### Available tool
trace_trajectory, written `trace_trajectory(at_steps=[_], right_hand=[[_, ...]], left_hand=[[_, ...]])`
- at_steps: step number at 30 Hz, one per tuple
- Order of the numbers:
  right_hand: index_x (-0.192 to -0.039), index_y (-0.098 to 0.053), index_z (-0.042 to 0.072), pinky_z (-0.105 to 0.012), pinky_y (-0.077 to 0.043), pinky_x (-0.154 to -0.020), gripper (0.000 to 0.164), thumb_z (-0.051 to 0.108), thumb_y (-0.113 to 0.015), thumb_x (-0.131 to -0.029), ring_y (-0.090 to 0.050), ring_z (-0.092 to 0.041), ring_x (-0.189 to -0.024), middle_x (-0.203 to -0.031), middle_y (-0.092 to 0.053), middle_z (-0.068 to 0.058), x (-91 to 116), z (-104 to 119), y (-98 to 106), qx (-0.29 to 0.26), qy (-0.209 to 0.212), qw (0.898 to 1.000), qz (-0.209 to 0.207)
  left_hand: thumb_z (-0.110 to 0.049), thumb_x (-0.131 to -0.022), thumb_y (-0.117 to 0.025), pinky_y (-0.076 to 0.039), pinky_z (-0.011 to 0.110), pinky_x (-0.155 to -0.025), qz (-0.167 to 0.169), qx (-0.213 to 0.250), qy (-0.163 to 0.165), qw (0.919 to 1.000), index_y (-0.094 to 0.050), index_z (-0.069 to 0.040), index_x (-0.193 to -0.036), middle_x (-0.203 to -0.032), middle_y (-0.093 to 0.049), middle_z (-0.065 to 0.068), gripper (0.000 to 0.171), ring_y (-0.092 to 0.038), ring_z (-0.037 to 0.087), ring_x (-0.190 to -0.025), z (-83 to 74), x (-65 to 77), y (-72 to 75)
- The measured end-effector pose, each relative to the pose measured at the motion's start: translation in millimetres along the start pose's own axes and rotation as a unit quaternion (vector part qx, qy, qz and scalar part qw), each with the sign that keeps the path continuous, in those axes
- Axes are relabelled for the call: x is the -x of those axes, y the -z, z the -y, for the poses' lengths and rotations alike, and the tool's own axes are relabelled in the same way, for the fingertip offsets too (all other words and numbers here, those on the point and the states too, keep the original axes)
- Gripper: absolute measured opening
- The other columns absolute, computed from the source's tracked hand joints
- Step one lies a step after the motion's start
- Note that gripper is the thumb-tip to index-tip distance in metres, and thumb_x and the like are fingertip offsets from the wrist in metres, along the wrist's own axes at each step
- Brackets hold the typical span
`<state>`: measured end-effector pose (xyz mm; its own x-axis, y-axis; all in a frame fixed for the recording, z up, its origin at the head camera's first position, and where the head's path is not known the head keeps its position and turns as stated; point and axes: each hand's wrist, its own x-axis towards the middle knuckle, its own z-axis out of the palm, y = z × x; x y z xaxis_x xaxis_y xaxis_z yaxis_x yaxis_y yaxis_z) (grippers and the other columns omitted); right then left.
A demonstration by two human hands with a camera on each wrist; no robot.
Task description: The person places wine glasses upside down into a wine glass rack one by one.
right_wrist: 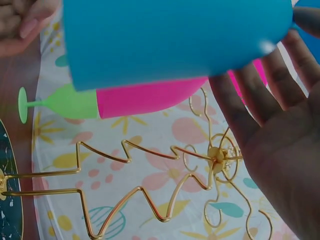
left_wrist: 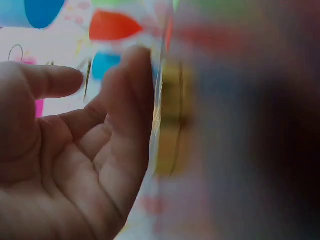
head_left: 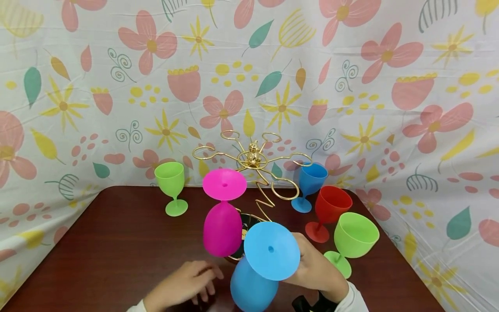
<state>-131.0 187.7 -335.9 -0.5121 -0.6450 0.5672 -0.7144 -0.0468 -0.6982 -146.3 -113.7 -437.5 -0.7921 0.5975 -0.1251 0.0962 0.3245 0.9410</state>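
My right hand (head_left: pixel 312 264) holds a light blue goblet (head_left: pixel 255 284) upside down, its fingers and thumb near the stem. In the right wrist view, those fingers lie along the rounded end of the light blue bowl (right_wrist: pixel 175 40). A magenta goblet (head_left: pixel 222 229) hangs inverted at the front of the gold wire rack (head_left: pixel 253 158); its foot hides the hook there. Low at the left, my left hand (head_left: pixel 191 281) hovers with loosely bent fingers, holding nothing. The left wrist view shows its palm (left_wrist: pixel 70 155) bare, thumb and fingers apart.
A green goblet (head_left: pixel 171 180) stands upright at the back left. Along the right side are a blue goblet (head_left: pixel 312 178), a red goblet (head_left: pixel 331 206) and another green goblet (head_left: pixel 354 236), all upright. The rack stands on a dark table (head_left: pixel 117 242) before a flowered cloth (head_left: pixel 249 86).
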Motion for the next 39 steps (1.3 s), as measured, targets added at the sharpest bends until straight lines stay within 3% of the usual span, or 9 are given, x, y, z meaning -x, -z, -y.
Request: trace_trajectory(at_steps=[3, 7, 10, 13, 19, 24, 27, 32, 39], right_hand=[[-0.121, -0.059, 0.010, -0.039, -0.055, -0.082, 0.048, -0.015, -0.068, -0.081, -0.064, -0.021, -0.093, -0.105, -0.067, -0.007, 0.5, 0.2, 0.6, 0.010, -0.012, 0.999, -0.028], [-0.124, -0.058, 0.008, -0.036, -0.054, -0.083, 0.051, -0.020, -0.064, -0.081, -0.061, -0.020, -0.097, -0.108, -0.064, -0.007, 0.8, 0.0, 0.7, 0.030, -0.015, 0.997, -0.065], [-0.131, -0.056, 0.008, -0.034, -0.053, -0.087, 0.057, -0.021, -0.062, -0.083, -0.059, -0.017, -0.103, -0.115, -0.063, -0.006, 1.1, -0.9, 0.4, 0.041, -0.007, 0.995, -0.094], [-0.135, -0.057, 0.015, -0.033, -0.051, -0.092, 0.056, -0.018, -0.057, -0.090, -0.060, -0.016, -0.110, -0.121, -0.064, -0.001, -0.9, -2.7, -0.1, 0.017, -0.017, 0.994, -0.106], [-0.142, -0.057, 0.015, -0.038, -0.049, -0.100, 0.042, 0.000, -0.050, -0.103, -0.062, -0.024, -0.120, -0.124, -0.069, -0.004, -11.5, -10.3, 0.8, -0.060, -0.014, 0.992, -0.108], [-0.141, -0.057, 0.019, -0.036, -0.050, -0.098, 0.043, 0.000, -0.051, -0.102, -0.063, -0.023, -0.118, -0.122, -0.070, -0.002, -16.0, -15.1, 0.0, -0.047, -0.027, 0.987, -0.148], [-0.137, -0.060, 0.020, -0.036, -0.050, -0.097, 0.042, 0.000, -0.053, -0.101, -0.063, -0.021, -0.117, -0.121, -0.070, -0.001, -20.0, -15.1, 0.0, -0.029, -0.064, 0.982, -0.173], [-0.132, -0.063, 0.008, -0.037, -0.050, -0.097, 0.032, 0.003, -0.052, -0.102, -0.063, -0.024, -0.117, -0.118, -0.071, -0.003, -29.0, -17.9, 1.8, -0.030, -0.092, 0.978, -0.186], [-0.130, -0.061, -0.002, -0.041, -0.049, -0.099, 0.029, 0.009, -0.053, -0.104, -0.063, -0.027, -0.116, -0.112, -0.072, -0.005, -42.8, -26.3, 7.5, -0.036, -0.112, 0.972, -0.202]], left_hand=[[-0.021, -0.104, -0.049, -0.052, 0.031, -0.051, -0.079, -0.117, -0.031, 0.9895, -0.069, -0.010, -0.102, -0.073, -0.067, -0.002, 0.022, -0.062, 0.014, -0.061, -3.8, 7.7, 21.2], [-0.019, -0.102, -0.056, -0.051, 0.027, -0.059, -0.211, -0.186, -0.060, 0.9577, -0.069, -0.022, -0.098, -0.077, -0.067, -0.009, 0.014, -0.063, 0.007, -0.068, -16.2, 10.1, 39.4], [-0.020, -0.101, -0.060, -0.053, 0.027, -0.066, -0.298, -0.181, -0.090, 0.9328, -0.068, -0.028, -0.102, -0.087, -0.068, -0.014, 0.011, -0.065, 0.006, -0.080, -28.3, 5.5, 46.3], [-0.024, -0.103, -0.060, -0.055, 0.027, -0.073, -0.348, -0.154, -0.140, 0.9142, -0.067, -0.027, -0.111, -0.101, -0.069, -0.015, 0.012, -0.066, 0.009, -0.092, -41.5, -1.0, 48.8], [-0.014, -0.104, -0.055, -0.051, 0.024, -0.092, -0.359, -0.073, -0.273, 0.8896, -0.064, -0.017, -0.127, -0.120, -0.068, -0.003, 0.024, -0.065, 0.019, -0.111, -67.4, -15.0, 43.2], [-0.007, -0.102, -0.058, -0.052, 0.027, -0.093, -0.343, -0.028, -0.314, 0.8848, -0.063, -0.016, -0.129, -0.118, -0.068, 0.002, 0.029, -0.066, 0.025, -0.111, -81.3, -23.0, 34.3], [-0.008, -0.098, -0.063, -0.052, 0.031, -0.093, -0.334, -0.023, -0.310, 0.8896, -0.064, -0.017, -0.127, -0.114, -0.068, -0.003, 0.030, -0.064, 0.022, -0.109, -86.2, -27.4, 29.7], [-0.013, -0.094, -0.071, -0.056, 0.037, -0.087, -0.324, -0.035, -0.294, 0.8984, -0.068, -0.021, -0.118, -0.110, -0.066, -0.008, 0.026, -0.061, 0.016, -0.107, -89.0, -31.7, 24.7], [-0.012, -0.093, -0.073, -0.059, 0.035, -0.080, -0.320, -0.034, -0.299, 0.8985, -0.071, -0.020, -0.117, -0.111, -0.067, -0.007, 0.026, -0.064, 0.018, -0.102, -89.1, -32.8, 23.1]])
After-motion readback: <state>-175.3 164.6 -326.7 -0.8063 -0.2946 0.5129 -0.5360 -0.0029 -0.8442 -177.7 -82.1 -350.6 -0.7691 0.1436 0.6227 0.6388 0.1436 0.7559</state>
